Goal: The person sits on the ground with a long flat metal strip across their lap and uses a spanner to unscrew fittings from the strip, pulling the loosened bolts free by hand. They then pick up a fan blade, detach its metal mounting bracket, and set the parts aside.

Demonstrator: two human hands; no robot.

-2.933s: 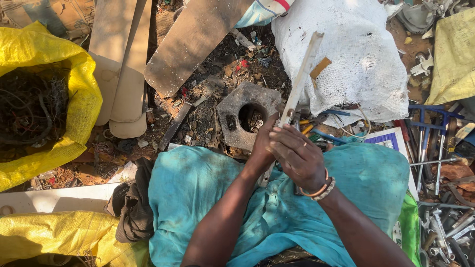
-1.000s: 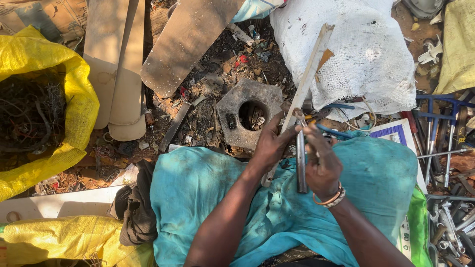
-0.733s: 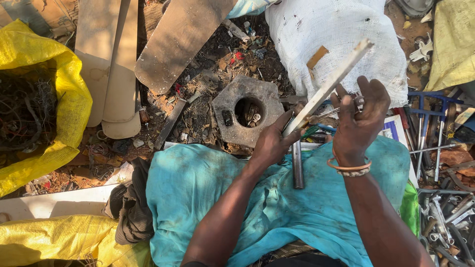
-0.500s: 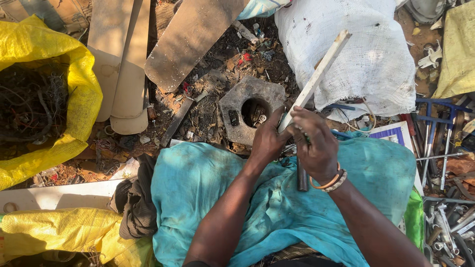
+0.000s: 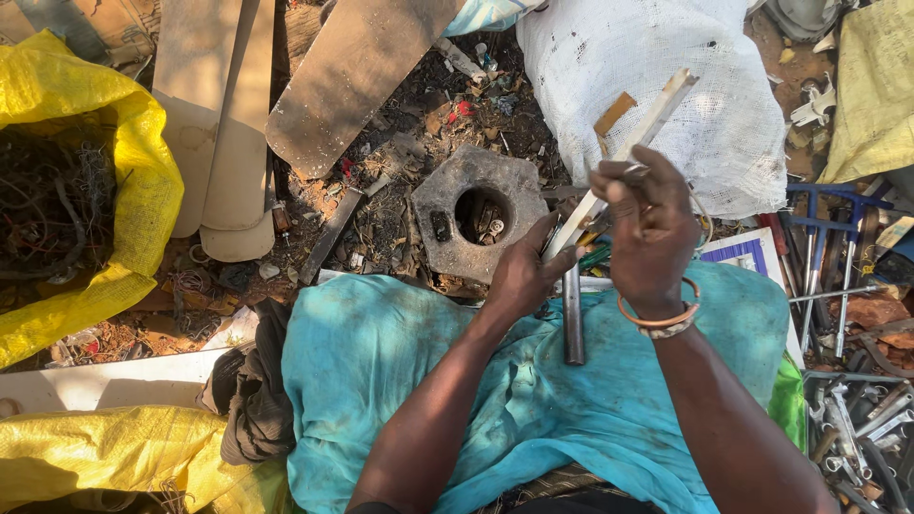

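Scrap-strewn dirt yard. L hand (image 5: 522, 278) gripping pale metal strip (image 5: 657, 112), slanting to 1 o'clock, bracing it; R hand (image 5: 647, 224) fingers pinching small bit at strip. Dark rod (image 5: 572, 319) lying on teal cloth (image 5: 381, 362), at 6 o'clock.

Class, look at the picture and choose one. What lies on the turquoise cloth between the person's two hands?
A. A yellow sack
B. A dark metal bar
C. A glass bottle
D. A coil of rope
B. A dark metal bar lies on the turquoise cloth, just below the left hand and beside the raised right hand; the left hand grips a long pale strip.
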